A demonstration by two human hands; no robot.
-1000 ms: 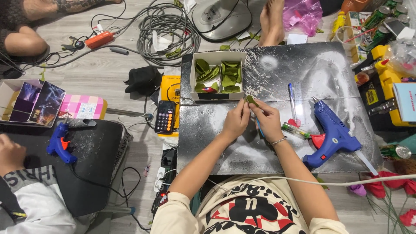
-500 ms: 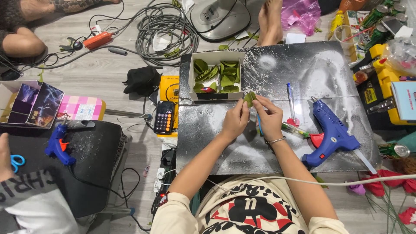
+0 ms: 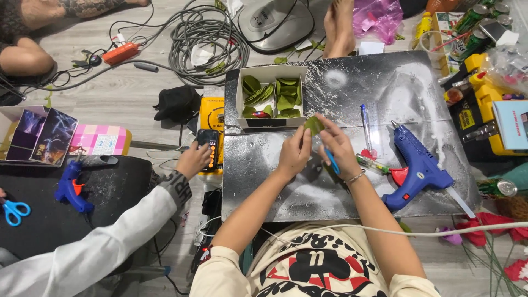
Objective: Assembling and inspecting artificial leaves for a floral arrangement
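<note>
A grey wooden floor is crowded with craft clutter, and on it lies a dark, scuffed board (image 3: 385, 82) serving as the work surface in front of the seated person. Both of that person's hands meet over the middle of the board. The left hand (image 3: 295, 151) and the right hand (image 3: 336, 147) are drawn close together, fingertips pinching a small green leaf piece (image 3: 314, 124) that sticks up between them, held just above the board. A blue pen-like tool (image 3: 331, 161) is tucked in the right hand as well, slanting down under the palm.

Just beyond the hands sits a white cardboard box (image 3: 268, 71) holding more green leaf pieces. To the right of the right hand lie a pen (image 3: 366, 121) and, farther out, a blue glue gun (image 3: 418, 170) resting on its side on the board.

To the left of the left hand, another person's hand (image 3: 192, 159), in a white sleeve, reaches to a black calculator (image 3: 208, 149) beside the board and touches it. Farther left lie a second blue glue gun (image 3: 69, 187) and blue-handled scissors (image 3: 14, 210) on a black mat. A coil of grey cable (image 3: 206, 38) lies well beyond the box.
</note>
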